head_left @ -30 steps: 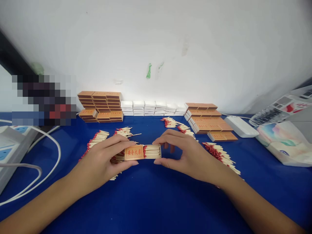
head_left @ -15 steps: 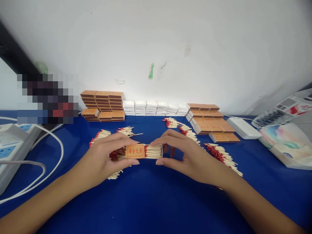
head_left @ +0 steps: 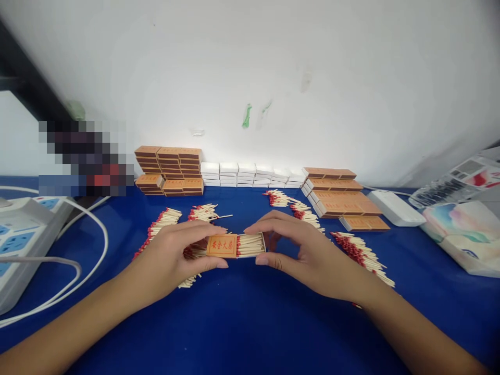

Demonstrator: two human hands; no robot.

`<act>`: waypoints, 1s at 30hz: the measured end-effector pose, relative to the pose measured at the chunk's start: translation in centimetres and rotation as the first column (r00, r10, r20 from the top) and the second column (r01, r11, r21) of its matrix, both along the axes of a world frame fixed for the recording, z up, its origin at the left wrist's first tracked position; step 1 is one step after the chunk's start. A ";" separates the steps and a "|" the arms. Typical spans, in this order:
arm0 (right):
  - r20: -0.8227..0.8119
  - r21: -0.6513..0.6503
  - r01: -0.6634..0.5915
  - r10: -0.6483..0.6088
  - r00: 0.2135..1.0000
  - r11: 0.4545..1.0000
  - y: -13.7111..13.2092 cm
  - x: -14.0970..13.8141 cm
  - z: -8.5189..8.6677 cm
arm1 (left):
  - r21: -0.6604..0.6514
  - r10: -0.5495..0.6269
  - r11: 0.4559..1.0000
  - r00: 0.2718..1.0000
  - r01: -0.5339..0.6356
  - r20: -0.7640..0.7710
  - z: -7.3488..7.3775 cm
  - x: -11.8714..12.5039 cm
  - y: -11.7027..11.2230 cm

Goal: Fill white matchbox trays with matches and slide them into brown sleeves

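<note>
The bare left forearm (head_left: pixel 94 307) and right forearm (head_left: pixel 414 323) are angled inward from the lower corners. The left hand (head_left: pixel 170 255) is curved, its thumb held low and its fingers arched above; the right hand (head_left: pixel 302 255) is mirrored opposite (its further fingers are curled behind), pincer-like.

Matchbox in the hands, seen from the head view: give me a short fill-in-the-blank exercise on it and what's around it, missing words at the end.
The left hand holds the orange sleeve, and the tray juts out of it toward the ____.
In the tray, the matches show heads coloured ____.
Under the hands, the tabletop is coloured ____.
Between the two orange matchbox stacks by the wall, the stacked small boxes are coloured ____.

Missing words: right hand; red; blue; white.
</note>
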State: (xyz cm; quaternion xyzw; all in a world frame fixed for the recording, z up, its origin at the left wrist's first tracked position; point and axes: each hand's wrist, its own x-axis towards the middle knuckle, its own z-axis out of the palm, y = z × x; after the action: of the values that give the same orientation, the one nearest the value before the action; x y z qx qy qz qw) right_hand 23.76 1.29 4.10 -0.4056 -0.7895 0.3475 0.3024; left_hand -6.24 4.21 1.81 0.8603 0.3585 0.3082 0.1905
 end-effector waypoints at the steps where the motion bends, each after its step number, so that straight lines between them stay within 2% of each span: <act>1: -0.009 -0.001 0.002 -0.002 1.000 1.000 0.0 -0.1 -0.1 | -0.006 0.005 1.000 1.000 -0.005 0.002 0.0 0.0 0.0; 5: -0.016 0.013 0.044 -0.044 0.999 0.999 0.0 -0.5 -0.4 | 0.025 0.025 0.999 1.000 -0.025 -0.005 0.3 0.1 -0.2; 11: -0.042 0.138 0.119 -0.115 0.993 0.983 0.1 -0.6 -0.6 | 0.050 0.067 0.997 0.998 -0.066 -0.002 0.9 0.2 -0.4; 16: -0.066 0.174 0.186 -0.177 0.982 0.967 -0.2 -0.9 -0.8 | 0.066 0.099 0.993 0.994 -0.102 0.037 1.1 0.4 -0.5; 26: -0.121 0.137 0.193 -0.177 0.977 0.972 -0.6 -1.9 -1.1 | 0.128 0.069 0.989 0.996 -0.076 0.059 0.8 0.7 -1.1; 30: -0.142 0.093 0.197 -0.183 0.973 0.976 -1.1 -2.9 -1.8 | 0.185 0.054 0.980 0.995 -0.068 0.080 0.6 1.2 -1.7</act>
State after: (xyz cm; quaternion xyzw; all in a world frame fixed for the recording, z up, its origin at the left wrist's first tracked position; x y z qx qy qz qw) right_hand 20.91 0.23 2.34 -0.4386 -0.7426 0.3004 0.4074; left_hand -5.00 2.53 2.44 0.8510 0.3469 0.3780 0.1123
